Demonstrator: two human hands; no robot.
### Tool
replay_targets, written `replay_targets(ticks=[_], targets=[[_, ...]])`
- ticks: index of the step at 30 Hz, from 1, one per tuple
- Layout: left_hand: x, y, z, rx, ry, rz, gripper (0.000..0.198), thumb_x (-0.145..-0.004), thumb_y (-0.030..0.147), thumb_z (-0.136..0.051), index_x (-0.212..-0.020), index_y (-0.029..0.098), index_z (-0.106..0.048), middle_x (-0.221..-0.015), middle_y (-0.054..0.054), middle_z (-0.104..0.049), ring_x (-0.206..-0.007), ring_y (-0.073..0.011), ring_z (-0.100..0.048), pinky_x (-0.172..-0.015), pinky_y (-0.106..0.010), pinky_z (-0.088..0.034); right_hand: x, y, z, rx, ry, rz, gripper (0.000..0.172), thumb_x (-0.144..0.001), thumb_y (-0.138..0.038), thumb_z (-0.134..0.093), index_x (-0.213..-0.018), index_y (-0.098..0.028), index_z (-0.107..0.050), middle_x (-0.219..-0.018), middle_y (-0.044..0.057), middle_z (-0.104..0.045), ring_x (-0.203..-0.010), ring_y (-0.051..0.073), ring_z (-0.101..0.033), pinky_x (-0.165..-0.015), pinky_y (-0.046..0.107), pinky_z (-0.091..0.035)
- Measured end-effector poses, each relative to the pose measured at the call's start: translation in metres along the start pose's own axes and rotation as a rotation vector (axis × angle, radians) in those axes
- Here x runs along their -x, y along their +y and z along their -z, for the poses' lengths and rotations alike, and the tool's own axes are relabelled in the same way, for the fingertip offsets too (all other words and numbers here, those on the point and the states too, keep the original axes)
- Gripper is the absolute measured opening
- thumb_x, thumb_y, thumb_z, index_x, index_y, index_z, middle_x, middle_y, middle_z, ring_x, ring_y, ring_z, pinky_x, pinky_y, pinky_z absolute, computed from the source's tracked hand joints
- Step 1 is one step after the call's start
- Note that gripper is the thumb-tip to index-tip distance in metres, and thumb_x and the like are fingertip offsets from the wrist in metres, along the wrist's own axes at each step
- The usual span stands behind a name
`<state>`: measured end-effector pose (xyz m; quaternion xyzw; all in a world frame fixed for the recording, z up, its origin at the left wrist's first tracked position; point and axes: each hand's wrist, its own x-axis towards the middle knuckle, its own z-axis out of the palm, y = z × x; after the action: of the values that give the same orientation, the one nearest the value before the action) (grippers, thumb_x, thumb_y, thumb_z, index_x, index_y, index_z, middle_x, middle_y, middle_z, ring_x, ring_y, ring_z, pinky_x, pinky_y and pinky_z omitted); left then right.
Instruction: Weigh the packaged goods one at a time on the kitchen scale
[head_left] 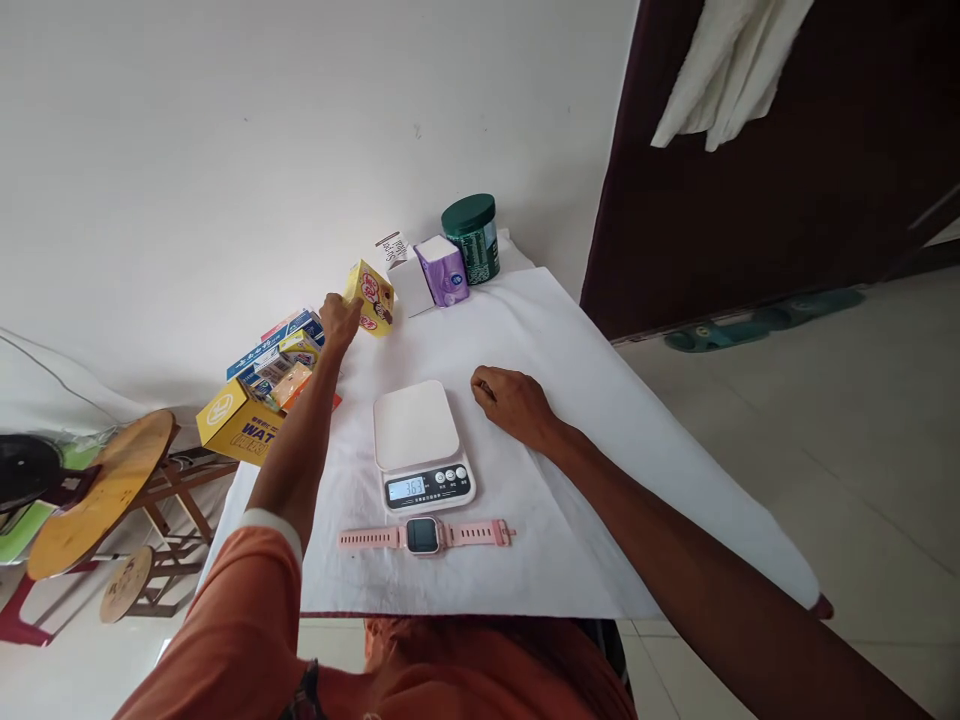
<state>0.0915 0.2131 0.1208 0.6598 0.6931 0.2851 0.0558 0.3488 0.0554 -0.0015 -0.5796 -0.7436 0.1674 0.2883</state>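
As I watch remotely, my left grip (340,322) pinches the yellow box (373,303) by its left edge, the box jutting rightward; the scale (416,428) lies rightward on the near side, closer to my right grip (516,404), loosely curled, nothing visible inside.

Sm. yellow box (378,300) — red/white print, broad face twd near side — was far & left of ctr; couldn't tell if lifted.

Scale (420,440): shows "363"
Large yellow carton (236,425), left of scale: bears "WAT"
White box (409,282), behind scale: bears "Super"
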Motion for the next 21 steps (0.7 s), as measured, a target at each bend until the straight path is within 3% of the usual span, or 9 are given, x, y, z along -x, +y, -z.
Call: replay_targets(ticks=[4, 9, 14, 17, 21], targets=[[0.048, -0.011, 0.04, 0.066, 0.057, 0.0, 0.05, -0.092, 0.048, -0.061, -0.131, 0.017, -0.059, -0.129, -0.018, -0.07, -0.102, -0.03, -0.072, -0.086, -0.044, -0.058, 0.0, -0.001, 0.003, -0.013, -0.007, 0.009, 0.021, -0.096, -0.014, -0.046, -0.086, -0.022, -0.063, -0.086, 0.005, -0.074, -0.071, 0.019, -0.059, -0.066, 0.029, -0.033], [0.136, -0.026, 0.083, 0.288, -0.063, -0.18, 0.048, -0.094, 0.047, -0.063, -0.134, 0.021, -0.061, -0.129, -0.012, -0.072, -0.09, -0.0222, -0.074, -0.084, -0.04, -0.062, 0.0, -0.002, 0.001, 0.022, -0.003, -0.023, 0.02, -0.095, -0.015, -0.048, -0.088, -0.021, -0.066, -0.086, 0.006, -0.075, -0.073, 0.02, -0.061, -0.067, 0.03, -0.035], [0.193, -0.028, 0.092, 0.329, -0.236, -0.234, 0.049, -0.096, 0.05, -0.064, -0.137, 0.024, -0.062, -0.133, -0.012, -0.071, -0.104, -0.0248, -0.074, -0.091, -0.041, -0.063, -0.001, -0.002, -0.001, 0.039, -0.005, -0.022, 0.02, -0.095, -0.018, -0.049, -0.092, -0.02, -0.069, -0.091, 0.008, -0.077, -0.078, 0.022, -0.065, -0.071, 0.031, -0.038], [0.206, -0.025, 0.091, 0.298, -0.299, -0.247, 0.052, -0.098, 0.051, -0.063, -0.143, 0.023, -0.059, -0.133, -0.013, -0.072, -0.109, -0.0263, -0.074, -0.096, -0.043, -0.062, -0.001, 0.0, -0.004, 0.014, -0.002, -0.022, 0.02, -0.094, -0.02, -0.051, -0.092, -0.021, -0.07, -0.091, 0.009, -0.078, -0.082, 0.023, -0.068, -0.073, 0.032, -0.041], [0.217, -0.023, 0.091, 0.236, -0.265, -0.361, 0.051, -0.1, 0.047, -0.064, -0.146, 0.025, -0.056, -0.143, -0.013, -0.065, -0.122, -0.0269, -0.069, -0.106, -0.045, -0.058, -0.001, 0.004, 0.003, -0.193, -0.008, -0.103, 0.017, -0.09, -0.027, -0.056, -0.096, -0.02, -0.071, -0.092, 0.008, -0.077, -0.081, 0.022, -0.069, -0.075, 0.034, -0.049]])
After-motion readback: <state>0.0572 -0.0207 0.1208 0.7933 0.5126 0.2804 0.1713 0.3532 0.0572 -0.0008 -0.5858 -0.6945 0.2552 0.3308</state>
